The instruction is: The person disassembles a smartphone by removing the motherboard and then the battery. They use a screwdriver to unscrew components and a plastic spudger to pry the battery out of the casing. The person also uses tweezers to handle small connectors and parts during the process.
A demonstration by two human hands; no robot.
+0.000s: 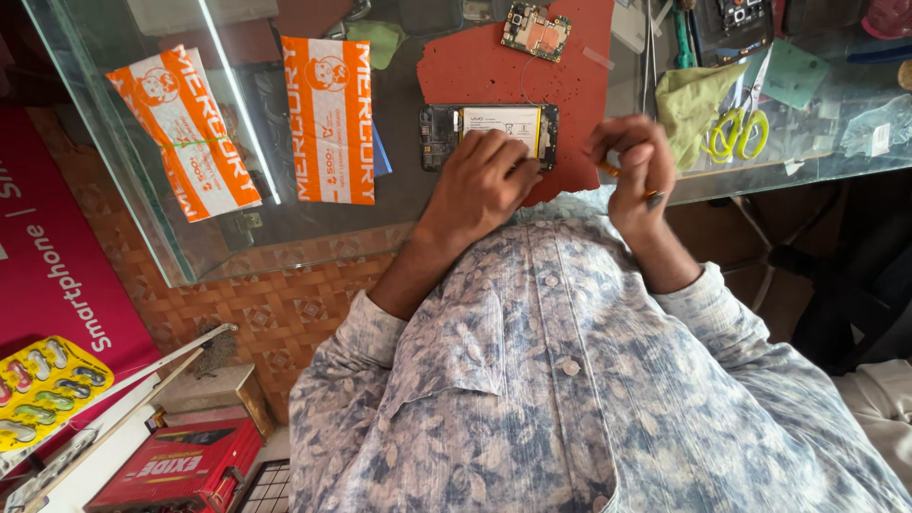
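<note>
An opened smartphone [456, 133] with its back cover off and a white battery showing lies on a red mat [494, 66] on the glass counter. My left hand [480, 185] rests on the phone's near right part, fingers curled over it. Just right of the phone, my right hand [636, 171] is closed around a thin orange-handled tool [610, 169], lifted a little off the counter. A loose green circuit board [537, 30] sits at the far side of the mat.
Yellow-handled scissors [736, 128] and a green cloth [693, 100] lie to the right on the glass counter [142, 114]. Two orange-and-white packets [328, 119] lie to the left. More tools and parts crowd the far right. Boxes stand on the floor at lower left.
</note>
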